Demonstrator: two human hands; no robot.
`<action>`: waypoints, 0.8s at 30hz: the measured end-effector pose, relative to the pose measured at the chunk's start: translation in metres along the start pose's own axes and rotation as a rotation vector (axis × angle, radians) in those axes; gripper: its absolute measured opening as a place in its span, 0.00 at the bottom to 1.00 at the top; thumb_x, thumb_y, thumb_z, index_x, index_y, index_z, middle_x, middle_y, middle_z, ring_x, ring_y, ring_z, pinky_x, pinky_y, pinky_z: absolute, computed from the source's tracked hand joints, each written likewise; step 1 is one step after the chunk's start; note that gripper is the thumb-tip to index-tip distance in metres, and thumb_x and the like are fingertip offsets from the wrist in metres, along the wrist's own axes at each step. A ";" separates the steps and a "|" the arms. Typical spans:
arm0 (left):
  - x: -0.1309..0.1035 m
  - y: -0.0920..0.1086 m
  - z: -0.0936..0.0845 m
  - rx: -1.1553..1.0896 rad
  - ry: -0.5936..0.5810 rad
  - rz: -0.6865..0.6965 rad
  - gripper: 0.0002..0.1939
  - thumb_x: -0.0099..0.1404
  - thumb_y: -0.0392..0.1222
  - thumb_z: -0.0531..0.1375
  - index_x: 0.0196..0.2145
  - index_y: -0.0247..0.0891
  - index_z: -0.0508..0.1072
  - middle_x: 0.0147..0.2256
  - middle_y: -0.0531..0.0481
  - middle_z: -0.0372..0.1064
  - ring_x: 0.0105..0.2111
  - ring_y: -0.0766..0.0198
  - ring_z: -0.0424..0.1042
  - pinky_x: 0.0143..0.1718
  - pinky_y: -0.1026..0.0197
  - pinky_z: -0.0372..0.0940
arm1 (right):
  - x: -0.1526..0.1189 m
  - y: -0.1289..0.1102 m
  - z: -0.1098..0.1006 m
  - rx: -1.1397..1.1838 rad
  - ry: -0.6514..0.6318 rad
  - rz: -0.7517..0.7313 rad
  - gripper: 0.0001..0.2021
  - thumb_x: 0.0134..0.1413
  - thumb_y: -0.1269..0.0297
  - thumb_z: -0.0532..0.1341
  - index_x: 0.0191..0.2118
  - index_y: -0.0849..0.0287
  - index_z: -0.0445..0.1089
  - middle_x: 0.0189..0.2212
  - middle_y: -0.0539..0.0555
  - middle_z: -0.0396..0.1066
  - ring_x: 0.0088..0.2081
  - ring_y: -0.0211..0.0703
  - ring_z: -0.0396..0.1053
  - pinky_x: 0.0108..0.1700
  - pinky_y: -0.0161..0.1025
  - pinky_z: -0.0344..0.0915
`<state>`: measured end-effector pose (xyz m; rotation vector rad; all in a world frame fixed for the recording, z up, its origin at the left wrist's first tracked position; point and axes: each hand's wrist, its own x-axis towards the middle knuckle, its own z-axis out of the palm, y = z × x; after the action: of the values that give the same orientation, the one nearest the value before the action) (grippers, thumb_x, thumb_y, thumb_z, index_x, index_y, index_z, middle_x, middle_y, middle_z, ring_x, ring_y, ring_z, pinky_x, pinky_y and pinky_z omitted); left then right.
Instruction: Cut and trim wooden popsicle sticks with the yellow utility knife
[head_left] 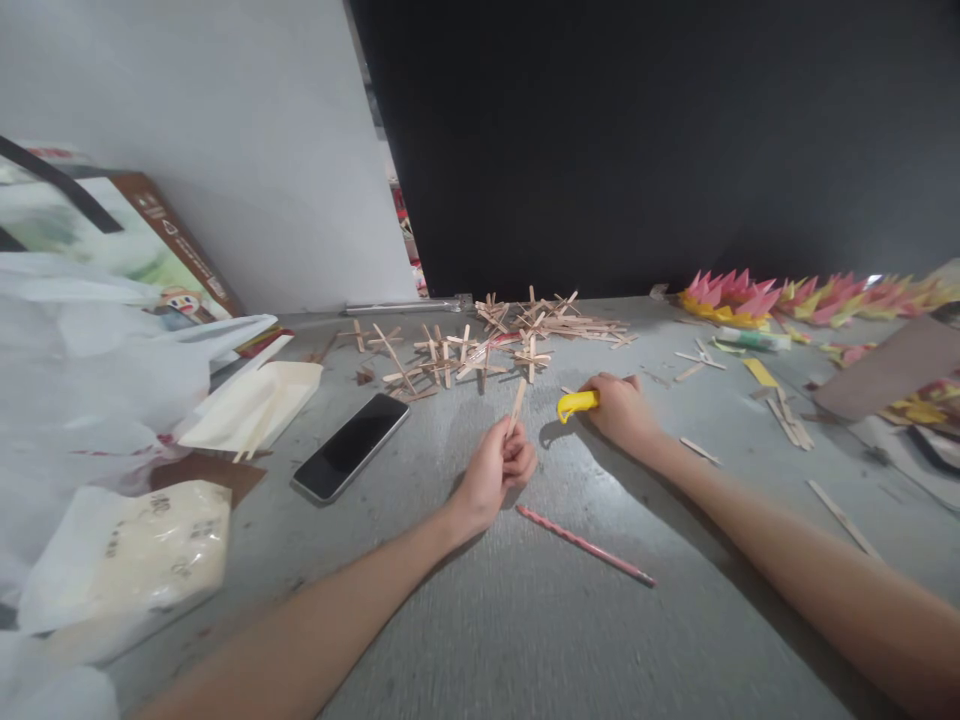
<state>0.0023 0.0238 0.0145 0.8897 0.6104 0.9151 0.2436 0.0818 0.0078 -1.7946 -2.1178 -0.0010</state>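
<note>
Near the middle of the grey table, my left hand [498,470] is closed on a flat wooden stick [517,402], which points up and away from me. To its right, my right hand [621,408] wraps round a yellow tool [577,403] whose curved end sticks out to the left; the rest is hidden in the palm. A pink twisted pencil [585,545] lies on the table below both hands. Beyond them stand several crossed wooden-stick pieces [531,356], with a pile of loose sticks [581,326] behind.
A phone [351,447] lies left of my left hand, near a paper tray [281,400], plastic bags [82,370] and a wrapped packet [161,545]. Pink and yellow paper pieces [731,298], a glue stick [752,339] and scattered sticks [697,451] are at right. A black panel [637,140] borders the back.
</note>
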 end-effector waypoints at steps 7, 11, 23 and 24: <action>0.001 0.001 0.001 -0.023 0.026 0.008 0.22 0.72 0.54 0.53 0.24 0.42 0.51 0.17 0.63 0.38 0.17 0.71 0.39 0.21 0.65 0.39 | -0.002 -0.004 0.005 -0.008 0.053 -0.087 0.11 0.59 0.77 0.56 0.44 0.64 0.74 0.45 0.66 0.74 0.48 0.56 0.69 0.51 0.46 0.57; 0.001 0.001 0.001 0.011 0.029 0.037 0.23 0.71 0.55 0.53 0.24 0.42 0.51 0.16 0.63 0.37 0.16 0.71 0.39 0.20 0.66 0.39 | -0.007 -0.020 0.001 0.345 0.235 -0.211 0.08 0.63 0.72 0.55 0.43 0.61 0.70 0.47 0.65 0.70 0.49 0.53 0.68 0.50 0.44 0.63; 0.000 -0.001 0.004 0.061 0.068 0.053 0.25 0.70 0.60 0.56 0.25 0.42 0.51 0.16 0.63 0.40 0.17 0.71 0.38 0.21 0.66 0.40 | -0.034 -0.063 -0.013 0.855 -0.058 -0.154 0.15 0.49 0.72 0.57 0.41 0.60 0.79 0.36 0.54 0.81 0.37 0.46 0.75 0.40 0.37 0.64; 0.000 -0.001 0.004 0.067 0.072 0.055 0.26 0.70 0.60 0.57 0.25 0.42 0.51 0.17 0.63 0.40 0.17 0.71 0.38 0.21 0.66 0.40 | -0.035 -0.064 -0.015 0.859 -0.072 -0.135 0.15 0.49 0.72 0.57 0.40 0.60 0.79 0.34 0.53 0.80 0.35 0.45 0.74 0.38 0.36 0.64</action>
<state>0.0061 0.0221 0.0160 0.9411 0.6845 0.9843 0.1905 0.0329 0.0274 -1.1411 -1.8386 0.8130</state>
